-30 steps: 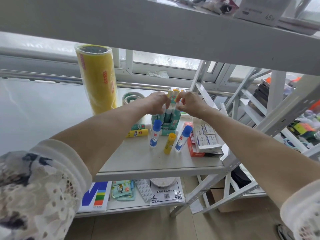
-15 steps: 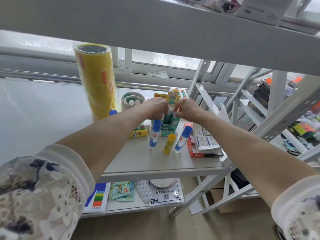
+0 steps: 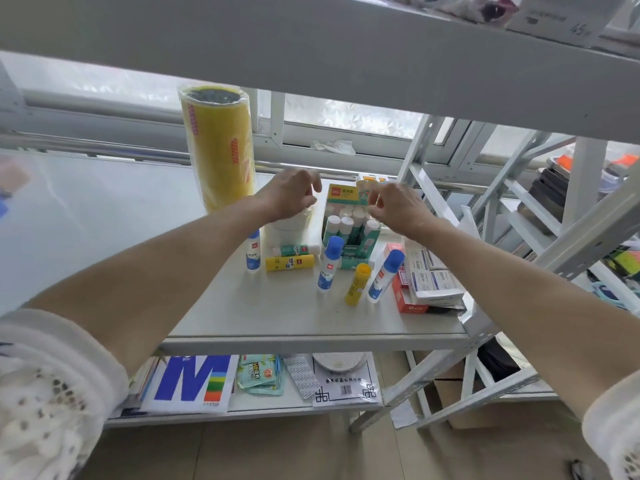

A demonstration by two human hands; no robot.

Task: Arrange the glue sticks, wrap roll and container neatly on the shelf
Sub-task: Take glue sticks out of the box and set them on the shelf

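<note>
Head view: both hands, left (image 3: 294, 195) and right (image 3: 398, 209), hover with loosely curled fingers, holding nothing, above the green cardboard display box of white-capped glue sticks (image 3: 349, 226). Beside this box stands the yellow wrap roll (image 3: 218, 147). Loose sticks in front need gathering next.

Single view, head-mounted, wide-angle. It looks forward and down from beneath an upper shelf board (image 3: 346, 57), across both outstretched forearms onto the middle shelf (image 3: 294, 317) at arm's reach. A lower shelf (image 3: 242, 407) and the floor fill the bottom of the frame; a window (image 3: 346, 116) lies behind.
</note>
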